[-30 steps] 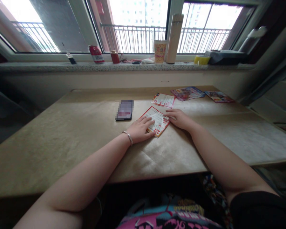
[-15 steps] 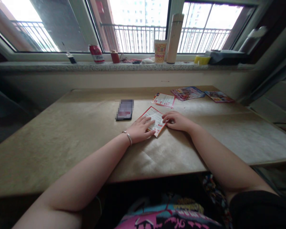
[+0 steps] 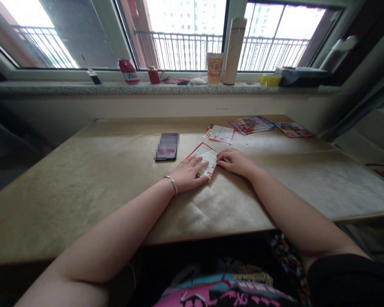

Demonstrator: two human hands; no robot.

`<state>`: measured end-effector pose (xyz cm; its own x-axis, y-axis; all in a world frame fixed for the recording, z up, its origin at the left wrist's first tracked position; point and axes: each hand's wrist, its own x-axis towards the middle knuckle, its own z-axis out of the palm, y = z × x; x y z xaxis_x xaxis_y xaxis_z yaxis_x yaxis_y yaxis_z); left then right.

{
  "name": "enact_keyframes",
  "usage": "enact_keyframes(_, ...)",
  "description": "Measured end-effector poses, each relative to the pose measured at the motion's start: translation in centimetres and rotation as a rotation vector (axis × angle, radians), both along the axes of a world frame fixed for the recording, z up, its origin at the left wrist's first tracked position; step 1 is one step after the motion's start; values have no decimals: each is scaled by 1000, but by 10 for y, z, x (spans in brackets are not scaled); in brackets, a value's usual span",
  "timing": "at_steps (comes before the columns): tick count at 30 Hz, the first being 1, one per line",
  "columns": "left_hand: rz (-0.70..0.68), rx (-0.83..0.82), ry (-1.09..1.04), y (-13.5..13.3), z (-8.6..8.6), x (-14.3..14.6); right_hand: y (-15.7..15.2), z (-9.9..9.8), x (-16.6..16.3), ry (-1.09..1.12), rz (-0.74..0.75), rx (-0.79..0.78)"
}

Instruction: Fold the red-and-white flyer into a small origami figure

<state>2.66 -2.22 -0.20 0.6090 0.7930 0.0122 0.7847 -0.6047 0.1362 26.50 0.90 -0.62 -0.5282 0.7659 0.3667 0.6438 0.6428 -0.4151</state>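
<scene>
Since the earlier frame the right hand (image 3: 235, 162) has slid to the left, and the red and white leaflet (image 3: 205, 159) between the hands now shows less of its surface, so its right part seems folded over or covered; I cannot tell which. Far left on the windowsill (image 3: 67, 88) stand a red can (image 3: 128, 71) and a small red jar (image 3: 153, 76). On the brown table (image 3: 83, 183) a dark phone (image 3: 167, 147) lies just left of the leaflet. The left hand (image 3: 189, 175), with a bracelet (image 3: 173, 185) at the wrist, lies flat and open, its fingers pressing on the left and near part of the leaflet. The right hand is half curled, the fingertips touching the right edge of the leaflet; whether it pinches the paper I cannot tell. Behind the hands lies another leaflet (image 3: 219, 134), and further right two colourful booklets (image 3: 251, 125) and (image 3: 293, 129). On the sill above stand a paper cup (image 3: 214, 68) and a tall flask (image 3: 234, 51).
</scene>
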Motion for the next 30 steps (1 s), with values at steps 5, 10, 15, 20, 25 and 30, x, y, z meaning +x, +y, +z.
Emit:
enact_keyframes(5,-9,16,-18,2,-3,-1,2,-8,-4,51,-94,8)
enact_keyframes(10,-17,17,-14,2,-3,-1,5,-12,-7,39,-184,-9)
enact_keyframes(15,4,-14,13,0,3,1,7,-8,-5,30,-262,-40)
enact_keyframes(20,5,-17,1,0,3,0,4,-7,-4,72,-360,-50)
enact_keyframes(25,5,1,8,1,2,0,5,-6,-2,69,-374,-76)
enact_keyframes(30,9,-14,15,0,4,1,4,-2,0,54,-424,-97)
